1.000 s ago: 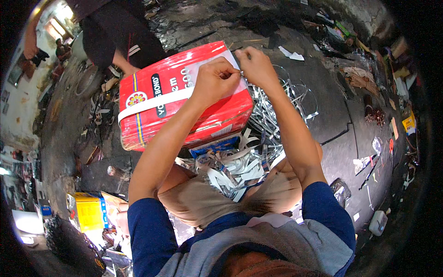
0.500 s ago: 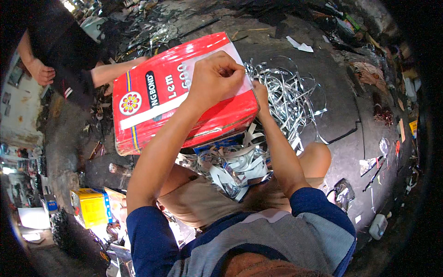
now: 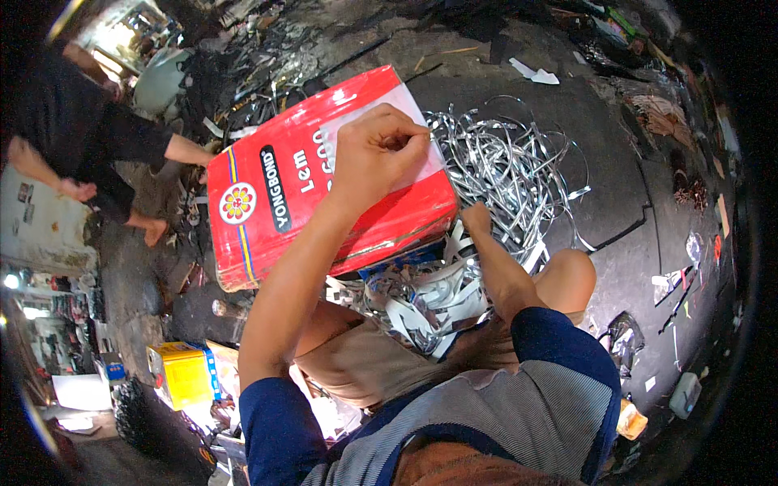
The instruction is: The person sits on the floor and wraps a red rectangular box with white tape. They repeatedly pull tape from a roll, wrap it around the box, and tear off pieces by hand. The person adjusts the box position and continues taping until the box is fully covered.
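Observation:
A large red cardboard box with a white panel sits tilted in front of me. My left hand is above its right end, with thumb and fingertips pinched together near the edge; what they hold is too small to make out. Beyond the box's lower right corner, my right hand is closed, its fingers mostly hidden. Beside it lies a tangled heap of shiny silver strips. More white and silver strips are bunched between the box and my lap.
At the far left is another person in dark clothes, with a bare limb reaching toward the box's left side. A yellow box stands at the lower left. White scraps and other litter lie on the dark floor.
A long white strip that lay across the box top is gone from there. My right hand has drawn back from the box's edge toward me. The other person has shifted left.

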### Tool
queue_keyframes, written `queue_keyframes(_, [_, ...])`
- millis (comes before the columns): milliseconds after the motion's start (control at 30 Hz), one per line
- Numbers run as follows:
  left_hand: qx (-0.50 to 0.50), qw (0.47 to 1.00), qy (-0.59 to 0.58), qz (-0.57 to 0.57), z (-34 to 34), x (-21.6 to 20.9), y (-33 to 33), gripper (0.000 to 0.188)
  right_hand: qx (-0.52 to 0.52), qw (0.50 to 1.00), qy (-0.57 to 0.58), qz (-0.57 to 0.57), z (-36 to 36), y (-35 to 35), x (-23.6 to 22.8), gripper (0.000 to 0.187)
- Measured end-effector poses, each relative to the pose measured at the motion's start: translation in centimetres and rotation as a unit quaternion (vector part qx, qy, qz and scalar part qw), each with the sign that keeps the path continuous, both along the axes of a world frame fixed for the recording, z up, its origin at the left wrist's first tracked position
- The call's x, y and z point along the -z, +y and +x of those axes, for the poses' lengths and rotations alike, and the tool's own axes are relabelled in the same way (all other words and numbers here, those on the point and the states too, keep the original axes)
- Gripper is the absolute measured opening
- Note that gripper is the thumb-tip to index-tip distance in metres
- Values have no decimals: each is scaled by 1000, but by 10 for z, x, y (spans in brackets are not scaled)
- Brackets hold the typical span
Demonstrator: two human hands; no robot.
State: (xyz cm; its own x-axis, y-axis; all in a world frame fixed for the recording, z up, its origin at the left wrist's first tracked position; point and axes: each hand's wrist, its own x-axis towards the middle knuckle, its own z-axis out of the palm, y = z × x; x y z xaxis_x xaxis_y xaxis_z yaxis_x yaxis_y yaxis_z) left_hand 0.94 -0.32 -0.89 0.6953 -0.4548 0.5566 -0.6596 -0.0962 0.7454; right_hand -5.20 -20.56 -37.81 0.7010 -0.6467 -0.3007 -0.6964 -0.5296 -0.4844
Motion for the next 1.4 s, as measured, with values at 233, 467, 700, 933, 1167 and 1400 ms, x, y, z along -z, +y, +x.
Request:
queue_keyframes(233, [21,999,-31,32,-1,-7,0,7,29,1000,8,-5,-19,-9,14,39])
queue_keyframes(467, [54,974,-199,94,4,-10,12,13,-9,999,-7,-49,-26,-6,8,30])
queue_keyframes(700, [64,938,-315,127,6,-8,17,22,32,999,2,-38,-25,-27,21,25])
queue_keyframes(933, [68,942,-303,125,2,-5,20,24,55,997,-26,-52,-32,-52,26,26])
queue_keyframes(1167, [36,915,-344,206,-3,-11,27,44,22,994,-26,-102,-46,-65,19,23])
queue_keyframes(1400, [42,904,-348,246,4,3,11,59,135,984,58,104,-74,-119,82,24])
